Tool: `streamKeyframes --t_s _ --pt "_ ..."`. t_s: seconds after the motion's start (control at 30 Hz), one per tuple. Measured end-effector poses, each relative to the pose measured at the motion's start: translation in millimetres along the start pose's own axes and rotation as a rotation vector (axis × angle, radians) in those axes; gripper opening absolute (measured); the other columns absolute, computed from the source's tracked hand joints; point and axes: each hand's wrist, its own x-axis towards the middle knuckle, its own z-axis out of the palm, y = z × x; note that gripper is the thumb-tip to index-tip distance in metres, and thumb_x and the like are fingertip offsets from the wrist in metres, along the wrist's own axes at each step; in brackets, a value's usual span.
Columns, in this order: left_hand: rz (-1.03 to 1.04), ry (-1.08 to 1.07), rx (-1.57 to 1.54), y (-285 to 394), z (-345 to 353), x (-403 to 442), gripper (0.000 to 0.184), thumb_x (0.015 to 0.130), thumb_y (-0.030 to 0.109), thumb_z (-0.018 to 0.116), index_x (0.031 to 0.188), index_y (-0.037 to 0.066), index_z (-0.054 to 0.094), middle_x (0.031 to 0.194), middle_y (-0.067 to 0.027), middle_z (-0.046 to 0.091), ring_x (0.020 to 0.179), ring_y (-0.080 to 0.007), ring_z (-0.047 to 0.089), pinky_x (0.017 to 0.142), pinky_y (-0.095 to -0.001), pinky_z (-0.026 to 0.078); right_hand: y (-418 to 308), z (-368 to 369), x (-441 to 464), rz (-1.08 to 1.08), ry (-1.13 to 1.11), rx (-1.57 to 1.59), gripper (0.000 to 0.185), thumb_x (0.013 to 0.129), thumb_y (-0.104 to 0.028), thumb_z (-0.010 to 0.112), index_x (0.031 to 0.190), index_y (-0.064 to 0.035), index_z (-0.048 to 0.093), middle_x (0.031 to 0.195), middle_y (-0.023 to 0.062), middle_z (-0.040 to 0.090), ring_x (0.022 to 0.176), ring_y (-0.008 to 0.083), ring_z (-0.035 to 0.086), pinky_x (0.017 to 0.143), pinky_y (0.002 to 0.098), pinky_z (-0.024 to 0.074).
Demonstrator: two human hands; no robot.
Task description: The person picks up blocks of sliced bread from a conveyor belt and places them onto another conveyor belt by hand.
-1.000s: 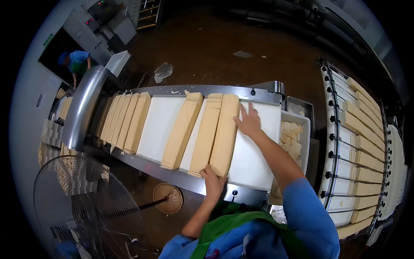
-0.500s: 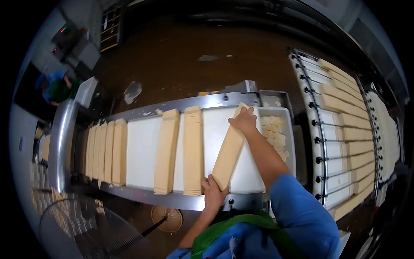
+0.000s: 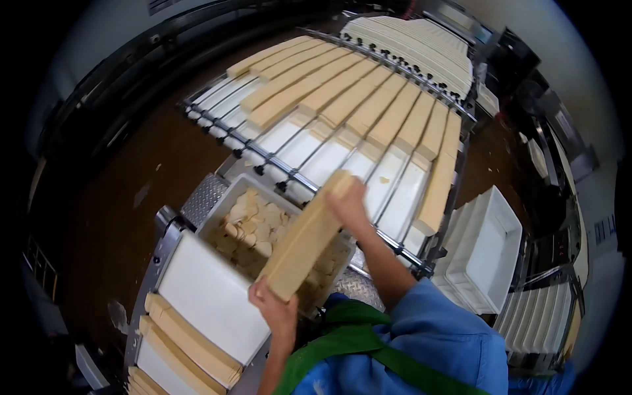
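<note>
A long, pale yellow block [image 3: 304, 237], like a strip of stacked dough sheets, is held up at a slant between my two hands. My left hand [image 3: 275, 309] grips its lower end. Near the far end, my right hand [image 3: 349, 205] is closed around its side, slightly blurred. Beneath the block is a white bin [image 3: 212, 222] of thin, broken pale pieces [image 3: 258, 220], partly covered by it. Beyond, similar long blocks [image 3: 355, 92] lie side by side on a white surface divided by metal rods.
At lower left, a white belt [image 3: 207, 296] carries more pale blocks [image 3: 187, 339]. Stacked white crates [image 3: 484, 253] stand on the right, with several white trays [image 3: 536, 322] below them. A metal rail with black knobs [image 3: 260, 158] edges the rod-divided surface.
My view has swung right, from the belt to the rod-divided surface. The block has been lifted off the belt and carried over the bin, with both hands still on it.
</note>
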Motion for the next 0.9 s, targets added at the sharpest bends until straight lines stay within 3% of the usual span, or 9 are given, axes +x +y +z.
streamKeyframes --t_s 0.07,0.13,0.17,0.2,0.27,0.37,0.6,0.77,0.9 --pt "0.162 -0.16 0.019 38.4 25.4 6.8 0.076 0.064 0.005 0.075 0.131 0.004 0.039 0.127 -0.0257 0.032 0.114 -0.044 0.041 0.095 -0.0454 0.04 53.9 -64.7 42.5 -0.074 0.147 -0.246 0.073 0.072 -0.038 0.069 0.12 0.0077 0.038 0.116 0.028 0.043 0.106 0.0414 0.05 0.09 0.0455 0.0457" --pt "0.3 -0.348 -0.062 71.1 51.7 7.4 0.074 0.07 0.01 0.076 0.133 0.007 0.038 0.13 -0.024 0.031 0.112 -0.0415 0.043 0.094 -0.0448 0.041 85.6 -129.7 77.6 0.193 0.025 -0.238 0.077 0.072 -0.043 0.067 0.121 0.0097 0.04 0.116 0.0312 0.046 0.098 0.0444 0.054 0.087 0.0452 0.0473" --pt "0.337 -0.462 -0.132 83.2 63.7 6.8 0.071 0.072 0.011 0.075 0.134 0.009 0.038 0.133 -0.0225 0.029 0.11 -0.0394 0.045 0.093 -0.0441 0.043 85.7 -155.3 82.0 0.223 -0.006 -0.392 0.069 0.078 -0.048 0.055 0.118 0.0073 0.048 0.119 0.0309 0.05 0.107 0.0436 0.05 0.093 0.0472 0.0414" --pt "0.341 -0.465 -0.128 92.7 76.5 4.1 0.071 0.072 0.011 0.075 0.134 0.009 0.038 0.133 -0.0225 0.029 0.11 -0.0394 0.045 0.093 -0.0441 0.043 95.1 -171.4 91.4 0.225 -0.004 -0.387 0.069 0.078 -0.048 0.055 0.118 0.0073 0.048 0.119 0.0309 0.05 0.107 0.0436 0.05 0.093 0.0472 0.0414" --pt "0.353 -0.768 -0.245 106.2 101.2 -3.7 0.068 0.077 0.009 0.071 0.135 0.01 0.037 0.134 -0.0224 0.028 0.106 -0.0389 0.048 0.091 -0.0425 0.044 111.3 -192.2 113.6 0.309 -0.178 -0.833 0.061 0.085 -0.047 0.04 0.115 0.0039 0.056 0.123 0.0248 0.053 0.117 0.0415 0.043 0.1 0.0496 0.0302" --pt "0.37 -0.796 -0.295 118.6 130.1 -8.0 0.064 0.081 0.011 0.067 0.136 0.01 0.036 0.135 -0.023 0.025 0.104 -0.0386 0.049 0.088 -0.0417 0.045 135.4 -191.3 149.4 0.21 -0.222 -0.901 0.059 0.088 -0.043 0.029 0.115 0.0014 0.058 0.129 0.0183 0.052 0.123 0.0391 0.037 0.103 0.0501 0.0212" --pt "0.271 -0.814 -0.245 139.6 161.2 10.7 0.056 0.086 0.009 0.059 0.137 0.009 0.036 0.138 -0.0253 0.02 0.098 -0.0365 0.051 0.087 -0.0407 0.045 146.8 -198.0 193.2 0.346 -0.329 -0.868 0.058 0.088 -0.041 0.032 0.125 0.0001 0.052 0.138 0.0186 0.044 0.126 0.0397 0.034 0.103 0.05 0.0226" --pt "0.291 -0.845 -0.287 146.3 196.9 23.5 0.056 0.085 0.002 0.055 0.137 0.008 0.035 0.137 -0.0252 0.022 0.101 -0.0372 0.051 0.09 -0.0399 0.044 171.5 -195.4 200.8 0.167 -0.012 -0.899 0.057 0.086 -0.036 0.039 0.132 -0.0016 0.045 0.146 0.0153 0.034 0.131 0.038 0.03 0.105 0.0516 0.021" --pt "0.387 -0.767 -0.398 146.0 240.5 38.4 0.058 0.081 -0.005 0.051 0.136 0.006 0.036 0.135 -0.025 0.027 0.107 -0.038 0.049 0.091 -0.0373 0.043 139.9 -171.6 175.5 -0.021 0.13 -0.874 0.055 0.084 -0.029 0.045 0.132 -0.0019 0.045 0.143 0.014 0.038 0.132 0.0362 0.031 0.104 0.0523 0.022"
